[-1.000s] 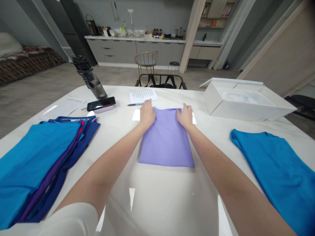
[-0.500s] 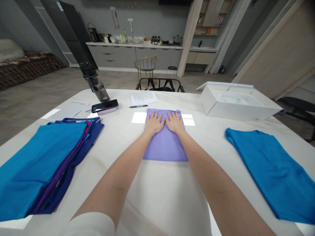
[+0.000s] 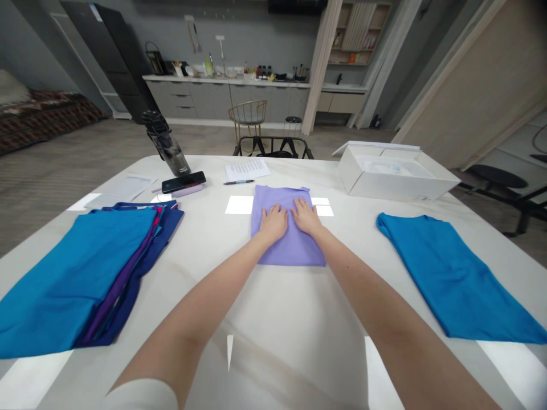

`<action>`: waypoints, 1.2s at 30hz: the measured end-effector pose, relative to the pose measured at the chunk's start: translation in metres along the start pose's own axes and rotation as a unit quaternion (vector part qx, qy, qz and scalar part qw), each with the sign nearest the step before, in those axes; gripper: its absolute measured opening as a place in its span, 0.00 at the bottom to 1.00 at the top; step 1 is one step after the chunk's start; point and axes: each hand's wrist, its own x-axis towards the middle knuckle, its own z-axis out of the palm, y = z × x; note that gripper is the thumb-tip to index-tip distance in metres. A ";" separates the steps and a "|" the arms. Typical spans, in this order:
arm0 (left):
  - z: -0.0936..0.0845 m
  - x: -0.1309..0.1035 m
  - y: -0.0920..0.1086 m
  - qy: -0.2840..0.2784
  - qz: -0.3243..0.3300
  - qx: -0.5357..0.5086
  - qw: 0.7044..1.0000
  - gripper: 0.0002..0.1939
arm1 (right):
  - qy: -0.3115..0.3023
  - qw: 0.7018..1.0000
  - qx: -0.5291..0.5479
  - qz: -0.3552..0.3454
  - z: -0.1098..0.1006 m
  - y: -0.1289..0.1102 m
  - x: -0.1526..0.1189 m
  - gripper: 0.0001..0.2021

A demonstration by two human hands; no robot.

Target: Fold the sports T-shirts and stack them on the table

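A folded lavender cloth (image 3: 294, 250), perhaps a garment, lies flat in the middle of the white table (image 3: 265, 307). My left hand (image 3: 274, 222) rests on its middle, palm down with fingers extended. Just beside it, my right hand (image 3: 305, 216) presses on the same cloth, fingers spread. The thumbs of both hands nearly meet. Off to the left lies a stack of folded clothes with a bright blue garment (image 3: 77, 273) on top and purple and navy ones beneath. A single folded blue garment (image 3: 453, 273) lies on the right.
Toward the back right stands an open white box (image 3: 384, 176). A pen (image 3: 239, 182) and a printed sheet (image 3: 252, 168) lie beyond the cloth. At the back left are a phone (image 3: 183, 181), a dark clear bottle (image 3: 171, 151) and some paper (image 3: 123, 188). A black chair (image 3: 273, 147) stands behind the table.
My left hand has slid toward me and slightly right over the lavender cloth, uncovering its far left part. My right hand has shifted a little. The whole view has turned slightly.
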 end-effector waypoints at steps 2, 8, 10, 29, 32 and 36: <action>0.004 -0.017 0.004 -0.003 0.007 -0.012 1.000 0.25 | 0.009 1.000 0.005 -0.024 0.002 -0.012 -0.015 0.29; 0.014 -0.056 -0.005 0.017 0.004 0.004 1.000 0.29 | 0.046 0.998 -0.004 -0.039 0.016 -0.031 -0.069 0.27; 0.013 -0.066 -0.009 0.023 0.007 0.010 1.000 0.30 | 0.046 0.998 -0.017 -0.039 0.017 -0.024 -0.082 0.28; 0.008 -0.132 0.001 -0.011 0.033 0.040 0.999 0.32 | 0.037 0.999 -0.033 -0.017 0.019 -0.024 -0.158 0.31; 0.006 -0.144 -0.005 -0.027 0.019 0.045 0.998 0.33 | 0.025 0.999 -0.039 -0.001 0.012 -0.013 -0.173 0.33; 0.001 -0.163 -0.010 -0.044 0.013 0.042 0.998 0.37 | 0.018 0.999 -0.045 0.004 0.007 -0.005 -0.193 0.32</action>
